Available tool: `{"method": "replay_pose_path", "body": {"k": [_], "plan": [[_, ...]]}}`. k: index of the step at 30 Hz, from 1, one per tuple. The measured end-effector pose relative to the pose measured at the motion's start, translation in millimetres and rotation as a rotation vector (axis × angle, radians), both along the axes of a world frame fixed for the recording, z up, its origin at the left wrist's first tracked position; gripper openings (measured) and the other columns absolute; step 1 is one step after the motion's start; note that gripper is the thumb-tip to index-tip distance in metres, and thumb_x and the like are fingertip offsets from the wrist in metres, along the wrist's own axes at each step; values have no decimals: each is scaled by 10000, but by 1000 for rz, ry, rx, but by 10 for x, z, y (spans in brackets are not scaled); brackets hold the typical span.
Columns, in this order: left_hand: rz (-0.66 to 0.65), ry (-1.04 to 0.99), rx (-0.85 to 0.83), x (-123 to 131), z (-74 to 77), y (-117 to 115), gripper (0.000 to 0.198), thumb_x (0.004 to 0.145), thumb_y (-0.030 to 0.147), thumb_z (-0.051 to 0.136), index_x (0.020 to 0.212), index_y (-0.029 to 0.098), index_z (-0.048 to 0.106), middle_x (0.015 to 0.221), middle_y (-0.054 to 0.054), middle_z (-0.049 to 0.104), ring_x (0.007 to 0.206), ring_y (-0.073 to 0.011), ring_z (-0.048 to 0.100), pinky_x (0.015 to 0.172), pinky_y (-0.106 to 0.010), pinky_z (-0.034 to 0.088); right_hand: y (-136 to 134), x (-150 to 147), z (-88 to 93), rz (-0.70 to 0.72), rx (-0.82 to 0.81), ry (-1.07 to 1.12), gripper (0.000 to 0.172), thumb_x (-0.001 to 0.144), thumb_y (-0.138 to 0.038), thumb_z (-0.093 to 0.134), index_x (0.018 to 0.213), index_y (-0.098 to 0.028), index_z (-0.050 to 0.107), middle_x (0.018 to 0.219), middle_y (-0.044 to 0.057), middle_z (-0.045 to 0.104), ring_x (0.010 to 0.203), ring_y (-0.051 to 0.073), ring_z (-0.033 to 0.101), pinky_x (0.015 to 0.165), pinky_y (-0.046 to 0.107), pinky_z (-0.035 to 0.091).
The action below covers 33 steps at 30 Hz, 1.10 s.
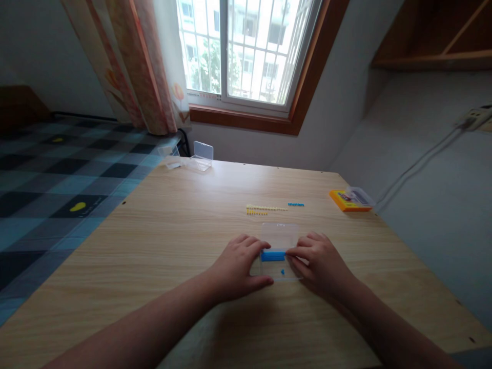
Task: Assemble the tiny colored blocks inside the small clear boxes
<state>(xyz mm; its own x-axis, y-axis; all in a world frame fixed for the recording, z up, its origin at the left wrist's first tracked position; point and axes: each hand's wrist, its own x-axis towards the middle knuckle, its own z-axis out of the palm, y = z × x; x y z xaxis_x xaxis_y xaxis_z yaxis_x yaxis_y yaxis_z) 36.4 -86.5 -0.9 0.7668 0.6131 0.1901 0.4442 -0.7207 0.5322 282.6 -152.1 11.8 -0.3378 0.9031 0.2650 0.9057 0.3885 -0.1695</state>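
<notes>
A small clear plastic box (280, 237) lies open on the wooden table (172, 230), with a row of blue pieces (273, 255) across its middle and one loose blue piece (282, 271) nearer me. My left hand (238, 266) rests on the table at the box's left side, fingertips touching the blue row's left end. My right hand (319, 264) sits at the right side, its fingertips against the row's right end. Both hands are curled with fingers pressed to the blue row. Beyond the box lie a line of small yellow pieces (265, 209) and a short line of blue ones (295, 204).
An orange and clear box (350, 199) sits at the right table edge by the wall. Another open clear box (200, 158) stands at the far left corner. A checked bed cover (57, 179) lies to the left. A window and curtain are behind; a white cable runs along the right wall.
</notes>
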Motion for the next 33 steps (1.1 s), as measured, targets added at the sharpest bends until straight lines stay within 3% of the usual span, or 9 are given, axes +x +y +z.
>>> {"method": "replay_pose_path", "body": {"k": [33], "plan": [[9, 7, -17, -1, 11, -5, 598, 745, 436, 836, 1257, 214, 622, 1255, -85, 667, 1180, -314, 570, 1064, -495, 437, -7, 6, 37, 57, -33, 62, 180, 910, -177, 606, 826, -210, 761, 769, 48, 688, 791, 201, 566, 797, 363, 372]]}}
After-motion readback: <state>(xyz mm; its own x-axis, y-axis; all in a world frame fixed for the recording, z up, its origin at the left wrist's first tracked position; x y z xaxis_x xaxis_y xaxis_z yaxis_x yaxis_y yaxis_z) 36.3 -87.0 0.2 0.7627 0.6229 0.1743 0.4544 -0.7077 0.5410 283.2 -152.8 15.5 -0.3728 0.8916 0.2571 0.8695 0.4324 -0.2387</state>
